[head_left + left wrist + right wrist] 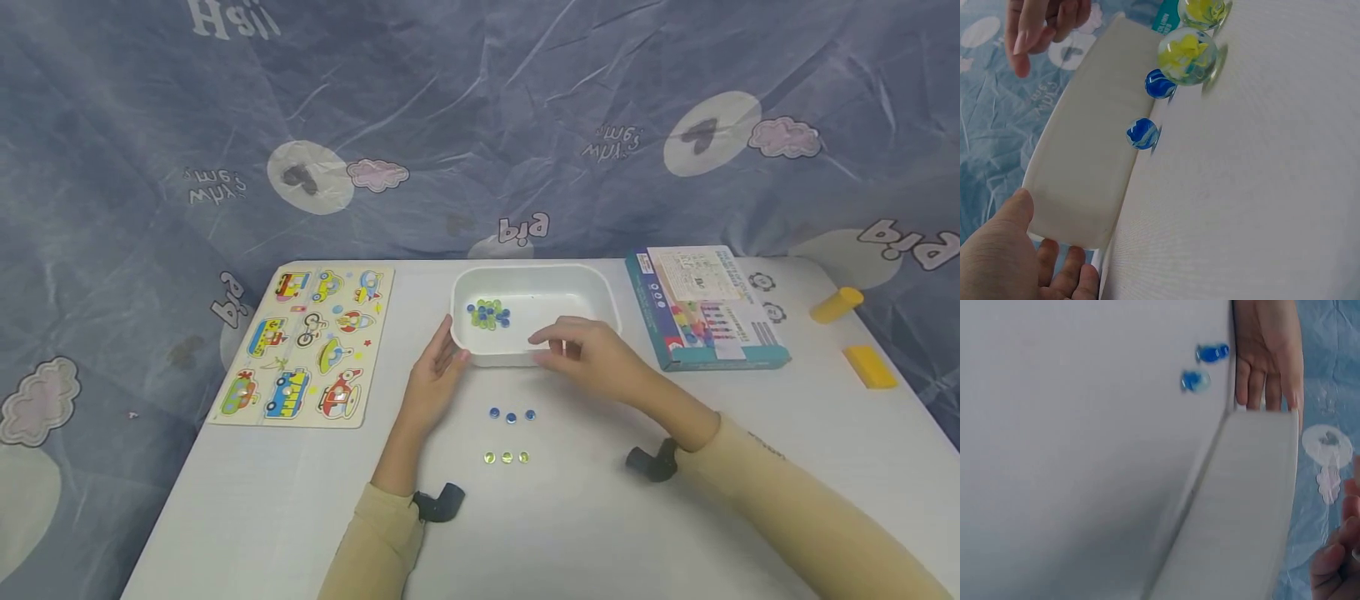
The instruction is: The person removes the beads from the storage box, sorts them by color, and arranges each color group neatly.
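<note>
A white plastic tray (536,360) holds a cluster of blue and yellow-green glass marbles (489,314) toward its left side. My left hand (435,375) holds the tray's left front corner; in the left wrist view the thumb lies at the rim and the fingers at the end wall. My right hand (592,354) is bent over the front rim at the right, thumb and forefinger apart, and no marble shows between them. In front of the tray lie a row of three blue marbles (512,418) and, nearer me, a row of three yellow-green marbles (507,457).
On the left lies a wooden puzzle board (326,354) with vehicle pictures. A flat toy box (708,308) lies right of the tray. Farther right are a yellow cylinder (836,306) and a yellow block (870,367). Blue printed cloth (450,125) hangs behind the white table (585,525).
</note>
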`<act>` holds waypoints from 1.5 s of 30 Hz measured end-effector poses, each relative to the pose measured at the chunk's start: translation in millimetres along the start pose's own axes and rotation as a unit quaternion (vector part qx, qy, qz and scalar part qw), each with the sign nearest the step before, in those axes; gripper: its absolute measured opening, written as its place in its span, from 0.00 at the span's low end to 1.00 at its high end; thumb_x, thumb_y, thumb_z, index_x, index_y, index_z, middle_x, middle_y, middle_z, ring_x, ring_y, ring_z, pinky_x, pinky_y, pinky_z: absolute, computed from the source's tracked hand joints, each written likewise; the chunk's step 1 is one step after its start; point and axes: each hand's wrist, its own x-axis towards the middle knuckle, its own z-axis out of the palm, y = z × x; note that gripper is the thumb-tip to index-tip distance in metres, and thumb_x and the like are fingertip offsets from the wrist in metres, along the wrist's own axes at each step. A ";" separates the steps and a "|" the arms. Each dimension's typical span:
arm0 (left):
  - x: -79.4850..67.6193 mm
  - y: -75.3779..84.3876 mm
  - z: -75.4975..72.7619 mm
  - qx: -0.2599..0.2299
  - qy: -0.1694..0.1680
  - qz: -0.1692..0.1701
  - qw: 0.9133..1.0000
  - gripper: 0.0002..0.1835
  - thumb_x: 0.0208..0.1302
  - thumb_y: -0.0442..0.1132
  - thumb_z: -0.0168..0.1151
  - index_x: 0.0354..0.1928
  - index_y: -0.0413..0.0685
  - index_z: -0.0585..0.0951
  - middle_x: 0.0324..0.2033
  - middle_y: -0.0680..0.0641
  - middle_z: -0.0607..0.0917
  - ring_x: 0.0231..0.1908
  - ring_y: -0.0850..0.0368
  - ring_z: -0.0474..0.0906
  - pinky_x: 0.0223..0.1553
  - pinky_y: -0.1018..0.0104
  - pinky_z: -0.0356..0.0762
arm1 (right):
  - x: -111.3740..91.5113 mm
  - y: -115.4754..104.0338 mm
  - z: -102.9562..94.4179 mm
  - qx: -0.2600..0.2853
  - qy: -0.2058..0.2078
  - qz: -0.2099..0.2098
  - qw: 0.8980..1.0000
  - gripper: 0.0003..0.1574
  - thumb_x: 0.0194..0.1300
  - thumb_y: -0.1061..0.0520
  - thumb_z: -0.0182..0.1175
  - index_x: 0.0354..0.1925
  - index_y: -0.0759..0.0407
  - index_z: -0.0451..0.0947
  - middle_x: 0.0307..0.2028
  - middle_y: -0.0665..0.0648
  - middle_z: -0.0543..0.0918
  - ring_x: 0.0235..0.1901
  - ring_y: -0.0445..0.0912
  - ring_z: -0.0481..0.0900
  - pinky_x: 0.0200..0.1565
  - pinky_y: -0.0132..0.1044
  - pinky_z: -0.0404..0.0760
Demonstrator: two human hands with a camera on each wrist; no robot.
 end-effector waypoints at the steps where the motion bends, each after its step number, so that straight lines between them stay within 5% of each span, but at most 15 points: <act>1: 0.2 -1.0 0.1 0.001 0.001 0.002 1.000 0.36 0.65 0.55 0.55 0.73 0.62 0.55 0.71 0.52 0.61 0.70 0.58 0.60 0.69 0.62 0.62 | 4.0 2.1 -2.3 0.000 0.004 0.003 1.000 0.13 0.60 0.47 0.64 0.46 0.41 0.81 0.27 0.42 0.76 0.26 0.39 0.71 0.26 0.28 0.75; 11: 8.0 -23.9 1.4 0.015 0.004 0.009 1.000 0.33 0.67 0.51 0.55 0.71 0.74 0.55 0.70 0.58 0.63 0.68 0.64 0.61 0.68 0.65 0.64 | 47.7 26.1 -2.3 -0.024 -0.040 0.033 0.998 0.16 0.61 0.47 0.64 0.47 0.47 0.82 0.32 0.45 0.81 0.28 0.42 0.75 0.30 0.33 0.78; 19: 8.5 -23.9 0.2 0.017 0.002 0.010 1.000 0.33 0.67 0.52 0.55 0.70 0.77 0.54 0.69 0.61 0.63 0.68 0.64 0.62 0.68 0.64 0.65 | 73.9 34.5 16.9 -0.028 -0.103 0.083 0.991 0.19 0.59 0.47 0.65 0.49 0.48 0.81 0.35 0.46 0.83 0.31 0.43 0.75 0.34 0.34 0.79; 27: 8.7 -23.6 -0.7 0.013 -0.007 0.012 1.000 0.33 0.67 0.52 0.54 0.70 0.77 0.54 0.70 0.55 0.63 0.68 0.64 0.61 0.68 0.64 0.64 | 92.3 32.9 36.6 -0.028 -0.142 0.082 0.986 0.18 0.59 0.49 0.66 0.48 0.49 0.82 0.31 0.47 0.82 0.32 0.44 0.76 0.41 0.37 0.78; 45: 9.7 -25.9 -0.6 0.005 -0.008 0.017 1.000 0.33 0.68 0.51 0.55 0.71 0.73 0.54 0.70 0.54 0.64 0.68 0.62 0.62 0.68 0.63 0.65 | 111.3 33.0 56.0 -0.083 -0.130 0.090 0.984 0.16 0.57 0.47 0.67 0.44 0.47 0.82 0.27 0.48 0.79 0.30 0.44 0.75 0.36 0.36 0.76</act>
